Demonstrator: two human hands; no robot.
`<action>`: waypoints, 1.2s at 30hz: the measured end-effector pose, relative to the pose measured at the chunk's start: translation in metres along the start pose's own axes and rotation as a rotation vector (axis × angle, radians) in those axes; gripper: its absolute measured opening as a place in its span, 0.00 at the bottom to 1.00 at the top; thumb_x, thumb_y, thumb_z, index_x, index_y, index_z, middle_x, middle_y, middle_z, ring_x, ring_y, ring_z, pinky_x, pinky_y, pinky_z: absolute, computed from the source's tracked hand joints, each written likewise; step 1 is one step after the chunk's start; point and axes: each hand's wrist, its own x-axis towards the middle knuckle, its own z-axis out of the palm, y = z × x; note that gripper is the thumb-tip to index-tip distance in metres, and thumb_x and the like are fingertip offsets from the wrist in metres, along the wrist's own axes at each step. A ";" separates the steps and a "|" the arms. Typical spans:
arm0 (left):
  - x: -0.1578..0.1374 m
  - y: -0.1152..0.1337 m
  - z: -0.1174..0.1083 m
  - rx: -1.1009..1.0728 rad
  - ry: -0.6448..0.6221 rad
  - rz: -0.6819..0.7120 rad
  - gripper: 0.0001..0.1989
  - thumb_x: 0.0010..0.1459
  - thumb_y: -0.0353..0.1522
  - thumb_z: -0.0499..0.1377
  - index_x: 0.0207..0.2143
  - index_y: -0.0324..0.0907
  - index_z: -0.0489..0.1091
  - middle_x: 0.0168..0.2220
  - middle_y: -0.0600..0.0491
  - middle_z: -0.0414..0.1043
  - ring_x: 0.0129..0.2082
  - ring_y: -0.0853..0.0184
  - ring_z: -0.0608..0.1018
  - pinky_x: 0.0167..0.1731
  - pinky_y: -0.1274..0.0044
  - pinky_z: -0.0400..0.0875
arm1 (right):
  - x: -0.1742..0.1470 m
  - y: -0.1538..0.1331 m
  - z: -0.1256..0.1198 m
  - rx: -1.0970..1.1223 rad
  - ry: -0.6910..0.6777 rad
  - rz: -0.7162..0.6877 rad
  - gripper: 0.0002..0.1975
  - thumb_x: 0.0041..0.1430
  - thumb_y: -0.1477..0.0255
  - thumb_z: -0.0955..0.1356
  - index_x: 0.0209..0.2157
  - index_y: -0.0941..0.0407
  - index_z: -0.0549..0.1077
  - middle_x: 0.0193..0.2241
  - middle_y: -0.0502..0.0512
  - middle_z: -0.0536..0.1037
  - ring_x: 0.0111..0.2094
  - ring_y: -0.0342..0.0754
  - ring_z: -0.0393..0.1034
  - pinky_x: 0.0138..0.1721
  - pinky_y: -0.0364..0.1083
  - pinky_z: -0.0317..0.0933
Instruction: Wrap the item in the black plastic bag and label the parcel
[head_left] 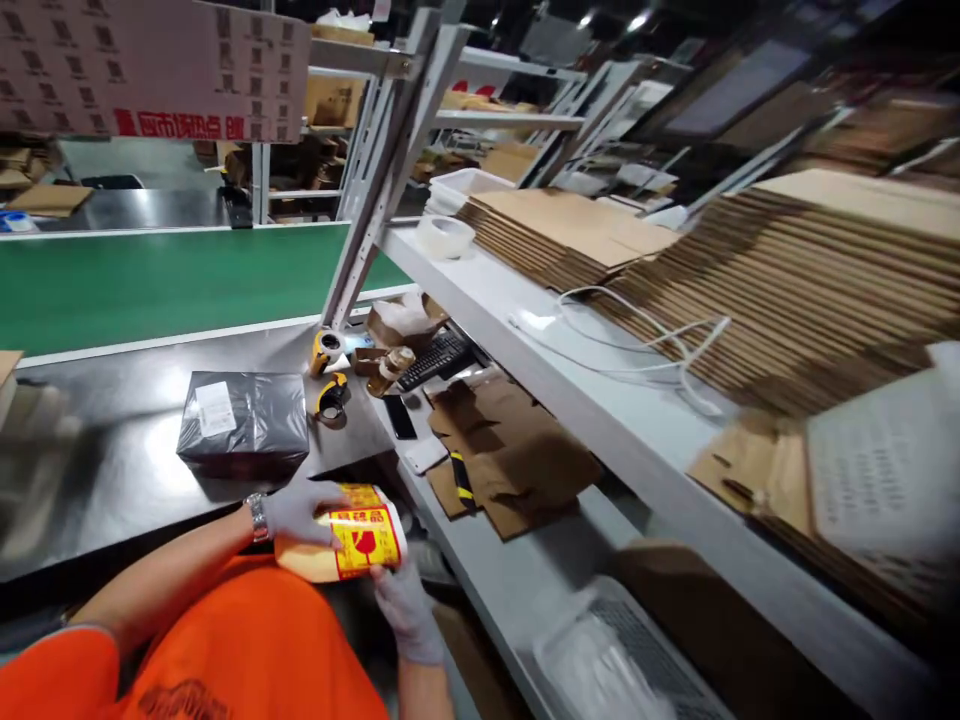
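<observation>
Your left hand (296, 512) curled over the yellow label roll (352, 545); your right hand (405, 605) gripped its end from below. A black-wrapped parcel (244, 425) sat on the counter (112, 500) nearby.

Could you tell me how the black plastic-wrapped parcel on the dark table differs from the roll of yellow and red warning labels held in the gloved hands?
The black plastic-wrapped parcel is boxy and dark, with one small white label; the roll of yellow and red warning labels is round and brightly printed. The parcel rests untouched on the dark table; the roll is held at the table's edge, with the left hand on top and the right hand below. The parcel looks larger.
</observation>
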 end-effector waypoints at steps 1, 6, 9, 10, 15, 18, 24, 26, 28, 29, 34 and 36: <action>-0.003 0.000 -0.005 -0.013 -0.016 -0.052 0.32 0.57 0.48 0.77 0.60 0.44 0.84 0.55 0.45 0.86 0.55 0.49 0.85 0.59 0.64 0.79 | 0.010 -0.005 0.002 0.033 -0.028 0.041 0.37 0.50 0.36 0.79 0.49 0.49 0.83 0.45 0.66 0.89 0.43 0.67 0.87 0.51 0.66 0.81; -0.018 -0.004 -0.022 0.014 0.151 -0.219 0.17 0.62 0.31 0.70 0.53 0.45 0.87 0.46 0.50 0.89 0.46 0.57 0.87 0.48 0.72 0.76 | 0.054 -0.041 0.006 -0.027 -0.076 0.094 0.32 0.50 0.47 0.84 0.50 0.52 0.85 0.50 0.66 0.89 0.51 0.66 0.85 0.60 0.65 0.78; -0.021 -0.005 -0.028 0.106 0.189 -0.215 0.18 0.61 0.26 0.67 0.53 0.41 0.86 0.47 0.48 0.89 0.45 0.58 0.87 0.47 0.73 0.75 | 0.067 -0.070 0.011 -0.090 -0.013 -0.041 0.44 0.53 0.52 0.84 0.68 0.49 0.75 0.70 0.68 0.77 0.67 0.65 0.77 0.67 0.63 0.74; -0.021 -0.004 -0.029 0.135 0.185 -0.194 0.17 0.61 0.26 0.67 0.52 0.41 0.86 0.47 0.48 0.89 0.45 0.58 0.86 0.47 0.73 0.74 | 0.071 -0.081 0.015 -0.158 -0.011 -0.099 0.45 0.53 0.54 0.84 0.70 0.49 0.74 0.72 0.67 0.75 0.69 0.64 0.75 0.69 0.63 0.72; -0.023 -0.002 -0.048 0.201 0.190 -0.156 0.13 0.63 0.29 0.67 0.50 0.43 0.85 0.46 0.49 0.89 0.45 0.59 0.86 0.46 0.74 0.73 | 0.094 -0.131 0.047 -0.444 -0.290 -0.229 0.13 0.66 0.58 0.76 0.43 0.53 0.87 0.42 0.59 0.88 0.45 0.56 0.83 0.51 0.52 0.77; -0.032 -0.004 -0.067 0.242 0.182 -0.231 0.13 0.61 0.30 0.69 0.48 0.45 0.86 0.45 0.49 0.89 0.44 0.57 0.86 0.45 0.72 0.73 | 0.106 -0.140 0.060 -0.424 -0.292 -0.222 0.16 0.69 0.56 0.74 0.34 0.54 0.85 0.32 0.56 0.85 0.36 0.53 0.80 0.40 0.47 0.74; -0.056 -0.014 -0.087 0.358 0.119 -0.285 0.08 0.66 0.32 0.65 0.39 0.47 0.87 0.36 0.51 0.87 0.36 0.60 0.83 0.38 0.72 0.68 | 0.117 -0.144 0.071 -0.746 -0.392 -0.400 0.15 0.71 0.65 0.70 0.51 0.49 0.88 0.46 0.60 0.88 0.48 0.58 0.83 0.51 0.54 0.77; -0.059 -0.016 -0.087 0.362 0.085 -0.289 0.08 0.67 0.33 0.64 0.38 0.47 0.86 0.34 0.53 0.86 0.34 0.62 0.81 0.35 0.73 0.66 | 0.120 -0.151 0.077 -0.971 -0.413 -0.493 0.16 0.68 0.67 0.72 0.54 0.49 0.88 0.48 0.62 0.88 0.50 0.61 0.82 0.51 0.56 0.76; -0.062 -0.020 -0.087 0.353 0.057 -0.274 0.09 0.68 0.34 0.64 0.37 0.47 0.86 0.33 0.53 0.85 0.32 0.63 0.80 0.34 0.73 0.64 | 0.122 -0.158 0.085 -1.100 -0.440 -0.556 0.16 0.67 0.69 0.74 0.54 0.48 0.88 0.49 0.62 0.88 0.50 0.62 0.81 0.51 0.57 0.75; -0.064 -0.021 -0.088 0.348 0.044 -0.262 0.09 0.67 0.35 0.65 0.36 0.47 0.85 0.33 0.53 0.85 0.32 0.63 0.79 0.33 0.72 0.63 | 0.123 -0.160 0.089 -1.112 -0.470 -0.580 0.16 0.67 0.70 0.74 0.54 0.48 0.88 0.49 0.61 0.88 0.50 0.61 0.81 0.51 0.56 0.75; -0.078 -0.035 -0.095 0.224 0.019 -0.209 0.09 0.68 0.34 0.65 0.33 0.45 0.83 0.27 0.55 0.78 0.27 0.66 0.71 0.31 0.72 0.59 | 0.125 -0.161 0.114 -0.961 -0.595 -0.687 0.15 0.70 0.78 0.70 0.49 0.48 0.87 0.49 0.57 0.88 0.49 0.55 0.83 0.50 0.52 0.78; -0.085 -0.042 -0.100 0.094 0.024 -0.195 0.11 0.68 0.34 0.64 0.31 0.42 0.79 0.24 0.58 0.71 0.26 0.69 0.67 0.30 0.73 0.56 | 0.124 -0.164 0.125 -0.883 -0.569 -0.776 0.16 0.70 0.79 0.69 0.48 0.49 0.86 0.47 0.56 0.88 0.47 0.53 0.83 0.47 0.50 0.78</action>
